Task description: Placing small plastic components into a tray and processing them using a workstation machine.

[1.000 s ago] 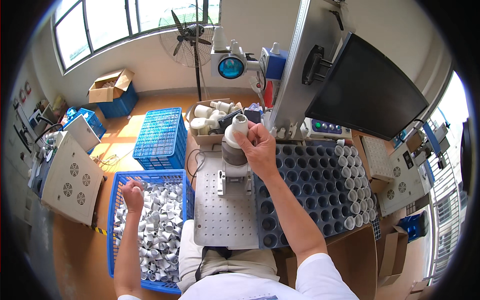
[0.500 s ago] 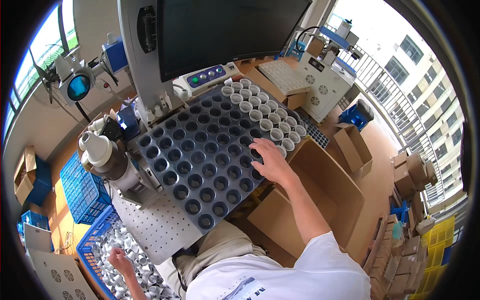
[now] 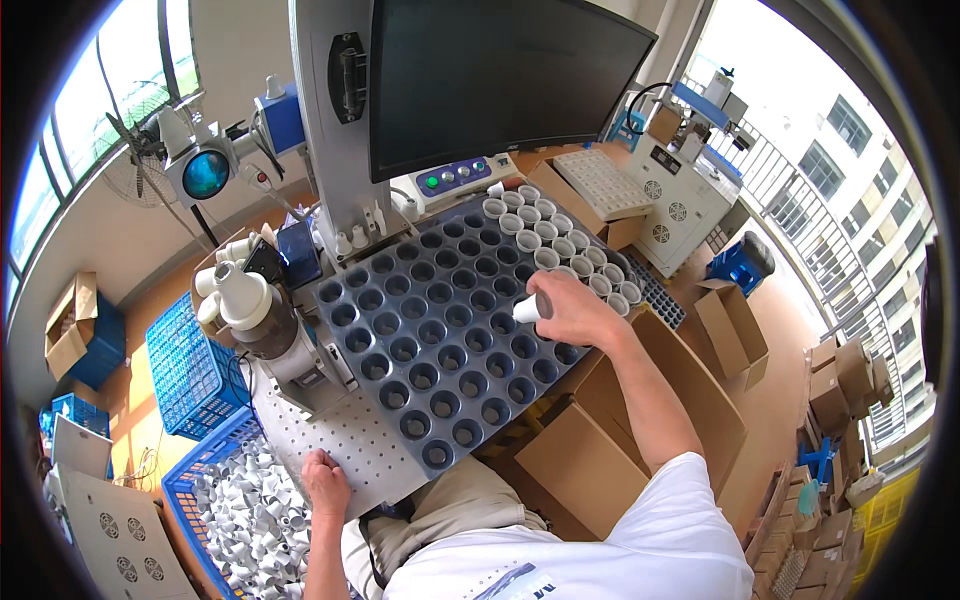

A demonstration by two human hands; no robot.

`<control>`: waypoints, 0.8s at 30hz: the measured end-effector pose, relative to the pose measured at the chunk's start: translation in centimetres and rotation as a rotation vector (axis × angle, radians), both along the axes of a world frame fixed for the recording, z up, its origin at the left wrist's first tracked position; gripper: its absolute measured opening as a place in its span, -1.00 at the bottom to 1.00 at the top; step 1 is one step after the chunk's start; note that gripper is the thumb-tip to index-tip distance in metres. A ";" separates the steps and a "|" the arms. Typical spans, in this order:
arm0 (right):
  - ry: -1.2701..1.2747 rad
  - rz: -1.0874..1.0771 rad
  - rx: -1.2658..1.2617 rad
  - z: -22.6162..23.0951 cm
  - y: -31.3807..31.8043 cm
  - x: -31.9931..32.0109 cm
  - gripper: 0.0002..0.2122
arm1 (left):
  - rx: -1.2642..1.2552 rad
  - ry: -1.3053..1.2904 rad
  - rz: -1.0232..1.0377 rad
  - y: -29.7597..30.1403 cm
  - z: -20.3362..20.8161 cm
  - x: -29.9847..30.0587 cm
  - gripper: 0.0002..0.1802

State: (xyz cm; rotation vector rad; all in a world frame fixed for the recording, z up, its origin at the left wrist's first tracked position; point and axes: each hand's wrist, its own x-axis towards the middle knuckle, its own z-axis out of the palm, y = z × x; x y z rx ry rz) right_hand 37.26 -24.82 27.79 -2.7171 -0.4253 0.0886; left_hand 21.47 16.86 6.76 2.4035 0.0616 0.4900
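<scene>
My right hand is closed on a white cup-shaped part, held tilted over the right side of a dark tray with rows of round holes. White round cups fill the tray's far right rows; the holes toward the left and front hold none. My left hand has its fingers curled, beside the edge of a perforated metal plate; what it may hold is hidden. Next to it stands a blue crate heaped with loose white and grey parts.
A dark monitor and a control box with knobs stand behind the tray. A grey fixture with a white cone-shaped top rises at its left. An open cardboard box sits right of my legs. A white machine stands farther back.
My left hand has moved from over the crate to the plate's edge. My right hand has lifted a white part from among the cups. The whole view has shifted slightly.
</scene>
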 end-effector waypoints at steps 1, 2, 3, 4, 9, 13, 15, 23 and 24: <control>0.011 0.046 0.112 -0.3 2.8 0.8 -0.60 | 0.009 -0.004 0.019 0.2 0.0 -0.1 -0.92; 0.025 0.123 0.210 -1.7 5.1 2.3 -0.61 | -0.006 0.020 0.031 0.1 0.2 -0.1 -0.92; 0.057 0.156 0.295 -2.8 7.9 3.3 -0.63 | -0.019 0.046 0.050 0.2 0.3 -0.3 -0.92; 0.057 0.207 0.369 -4.1 10.8 4.3 -0.66 | -0.004 0.025 0.059 0.6 0.1 -0.6 -0.91; -0.216 0.163 0.658 -8.8 19.4 8.2 -0.72 | 0.025 -0.015 -0.010 -0.3 -0.4 -0.3 -0.88; -0.305 0.098 0.787 -12.3 21.0 9.8 -0.71 | 0.029 0.004 0.011 -0.9 -0.4 -0.1 -0.90; -0.302 0.078 0.817 -12.4 21.8 9.8 -0.70 | 0.053 0.015 0.033 -0.3 -0.2 -0.6 -0.91; -0.247 0.025 0.826 -12.5 21.5 9.5 -0.66 | 0.084 0.018 0.003 -0.3 0.3 -0.3 -0.92; -0.223 0.014 0.813 -12.5 21.4 9.5 -0.65 | 0.072 0.023 0.005 -0.4 0.3 -0.3 -0.92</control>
